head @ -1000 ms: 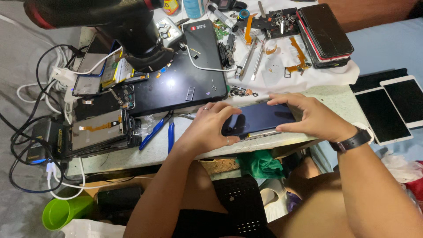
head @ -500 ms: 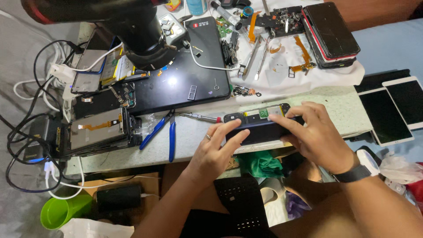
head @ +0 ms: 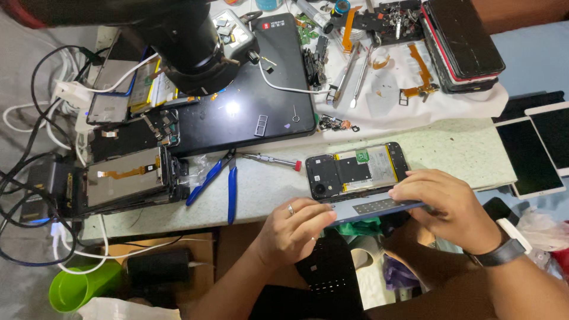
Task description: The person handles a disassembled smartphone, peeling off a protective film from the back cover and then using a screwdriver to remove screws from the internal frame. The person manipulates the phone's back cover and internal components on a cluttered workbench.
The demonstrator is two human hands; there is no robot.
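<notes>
Lifted off since a moment ago, the thin blue-grey phone back cover (head: 374,208) is pinched at each end by the left hand (head: 294,228) and right hand (head: 446,208), just beside the opened black phone body (head: 357,169) lying on the speckled green table (head: 462,154)

Back cover (head: 379,208) now lifted off the opened phone (head: 357,169), between both hands.

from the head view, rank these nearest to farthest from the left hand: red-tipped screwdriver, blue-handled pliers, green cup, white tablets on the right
From the left hand:
1. Red-tipped screwdriver, just above it on the bench.
2. Blue-handled pliers, to its left; close to the screwdriver's rank.
3. Green cup, far lower left, below the bench.
4. White tablets, far right edge.
</notes>
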